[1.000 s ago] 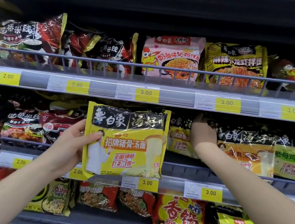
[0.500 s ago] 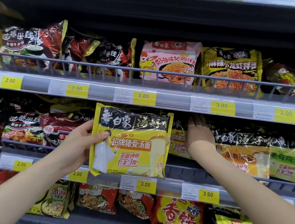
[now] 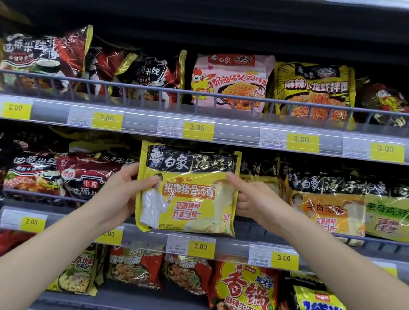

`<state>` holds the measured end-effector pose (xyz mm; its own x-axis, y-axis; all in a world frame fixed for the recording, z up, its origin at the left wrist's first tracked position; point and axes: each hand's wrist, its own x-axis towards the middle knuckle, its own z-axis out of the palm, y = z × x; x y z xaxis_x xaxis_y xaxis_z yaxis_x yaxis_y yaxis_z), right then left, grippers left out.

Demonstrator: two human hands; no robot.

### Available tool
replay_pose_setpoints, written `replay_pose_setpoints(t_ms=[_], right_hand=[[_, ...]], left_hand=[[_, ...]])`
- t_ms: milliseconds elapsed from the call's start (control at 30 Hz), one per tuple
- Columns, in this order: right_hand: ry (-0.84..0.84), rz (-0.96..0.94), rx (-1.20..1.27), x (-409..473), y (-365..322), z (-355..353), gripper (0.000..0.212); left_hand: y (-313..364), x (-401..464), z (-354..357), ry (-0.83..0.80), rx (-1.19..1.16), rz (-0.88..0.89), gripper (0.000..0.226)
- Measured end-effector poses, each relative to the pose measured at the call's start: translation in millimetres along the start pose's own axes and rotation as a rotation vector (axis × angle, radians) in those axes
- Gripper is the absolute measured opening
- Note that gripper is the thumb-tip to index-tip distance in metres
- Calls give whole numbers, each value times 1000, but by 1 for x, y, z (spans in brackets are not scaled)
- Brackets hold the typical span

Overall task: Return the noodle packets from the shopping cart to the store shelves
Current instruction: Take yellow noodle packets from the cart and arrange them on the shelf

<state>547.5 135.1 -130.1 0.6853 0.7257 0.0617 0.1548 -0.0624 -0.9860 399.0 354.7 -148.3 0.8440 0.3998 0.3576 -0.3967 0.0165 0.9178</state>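
A yellow noodle packet (image 3: 190,193) with a black top band is upright in front of the middle shelf (image 3: 240,245). My left hand (image 3: 122,190) grips its left edge, thumb on the front. My right hand (image 3: 249,197) grips its right edge, fingers laid over the front. Behind the packet on the same shelf stand more yellow and black packets (image 3: 326,206) of the same brand. The shopping cart is out of view.
The top shelf (image 3: 237,130) holds a pink packet (image 3: 231,81) and a yellow one (image 3: 313,90) behind a wire rail. Dark red packets (image 3: 84,174) fill the middle shelf's left part. The bottom shelf has red and yellow packets (image 3: 246,295). Yellow price tags line each shelf edge.
My right hand has come off the shelved packets and closed on the right edge of the yellow packet. The packet has shifted right, toward the shelf.
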Motion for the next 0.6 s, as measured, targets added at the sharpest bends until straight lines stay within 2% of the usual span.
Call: replay_pose_setpoints(t_ms=[200,300,467,533,600], right_hand=[[15,-23,45,-2,1,3,41],[46,4,88,-2,-2,4,35],[55,95,231,4,-3,2,35],[61,134,284,9,-1,-1,25],[105,154,326,16,-1,-5,9]], left_hand=[[-1,-1,6,-2,-11,14,14],[1,0,5,-17,24,19,19],[-2,-2,-2,-127,8,-1,38],[-2,3,2,-199,81,3,46],[-20,0,-6,-309,239,126,43]])
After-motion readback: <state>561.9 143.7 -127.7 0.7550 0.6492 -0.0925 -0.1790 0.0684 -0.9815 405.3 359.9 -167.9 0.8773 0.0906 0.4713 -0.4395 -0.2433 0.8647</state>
